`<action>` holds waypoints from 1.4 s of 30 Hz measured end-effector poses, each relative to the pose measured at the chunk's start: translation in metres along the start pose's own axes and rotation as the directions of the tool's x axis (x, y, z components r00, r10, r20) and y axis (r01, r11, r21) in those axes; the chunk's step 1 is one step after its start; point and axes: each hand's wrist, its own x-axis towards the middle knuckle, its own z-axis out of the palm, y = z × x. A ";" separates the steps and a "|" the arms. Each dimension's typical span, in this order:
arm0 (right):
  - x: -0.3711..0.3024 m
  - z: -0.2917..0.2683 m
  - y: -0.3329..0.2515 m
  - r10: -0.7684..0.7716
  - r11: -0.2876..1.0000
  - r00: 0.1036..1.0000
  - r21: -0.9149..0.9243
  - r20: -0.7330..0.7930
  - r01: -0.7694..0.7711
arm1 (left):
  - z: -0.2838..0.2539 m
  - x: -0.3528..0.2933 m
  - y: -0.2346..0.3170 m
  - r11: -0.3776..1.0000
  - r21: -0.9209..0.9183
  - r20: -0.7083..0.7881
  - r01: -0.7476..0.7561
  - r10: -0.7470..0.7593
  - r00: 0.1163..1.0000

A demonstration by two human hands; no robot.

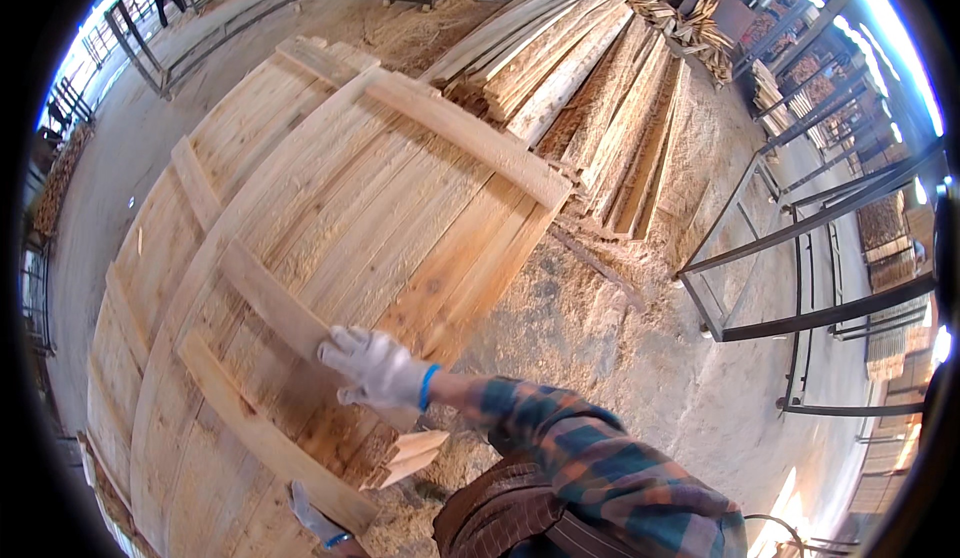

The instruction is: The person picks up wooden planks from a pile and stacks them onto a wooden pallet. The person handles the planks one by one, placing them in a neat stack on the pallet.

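Note:
Wide pale planks lie side by side as a panel [340,198], with loose wooden battens laid across them. My right hand [378,368], in a white glove with a blue cuff, is closed over a wooden batten [270,296] with thumb and fingers on either side. Low in the view, my left hand [316,516], gloved the same way, is beside the lower end of a second batten [260,433]; its fingers are mostly hidden. A third batten [470,138] spans the panel's far end. Short wood pieces [408,458] lie near my right wrist.
Another plank panel [225,148] with crosspieces lies on the left. Beyond the far end is a heap of rough boards [590,88]. Metal frames [800,328] stand at right, and another frame [200,48] at far left. Sawdust [560,308] covers the floor.

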 end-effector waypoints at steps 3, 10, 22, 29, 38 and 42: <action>-0.018 -0.042 0.145 -0.090 0.905 0.854 -0.400 -0.512 -0.144 | 0.019 0.002 0.002 1.000 0.004 0.011 -0.001 0.001 1.000; -0.065 -0.172 0.251 0.582 0.500 0.557 -0.280 -0.592 -0.820 | 0.016 -0.007 0.018 0.998 -0.024 0.011 -0.058 0.059 0.998; -0.061 -0.153 0.252 0.689 0.188 0.459 -0.474 -0.561 -0.860 | 0.021 -0.015 0.020 0.984 -0.173 0.159 0.040 -0.012 0.987; 0.032 0.021 -0.047 0.003 0.984 0.984 0.175 0.177 -0.034 | 0.053 -0.031 0.046 0.974 -0.221 0.268 0.052 0.009 0.963; 0.047 0.193 -0.269 0.280 0.564 0.943 0.765 0.179 -0.312 | -0.083 -0.028 0.050 0.830 -0.540 0.495 0.140 0.179 0.850; 0.080 0.256 -0.342 0.229 0.722 0.971 0.656 0.071 -0.218 | -0.216 -0.022 0.078 0.819 -0.540 0.409 0.193 0.055 0.911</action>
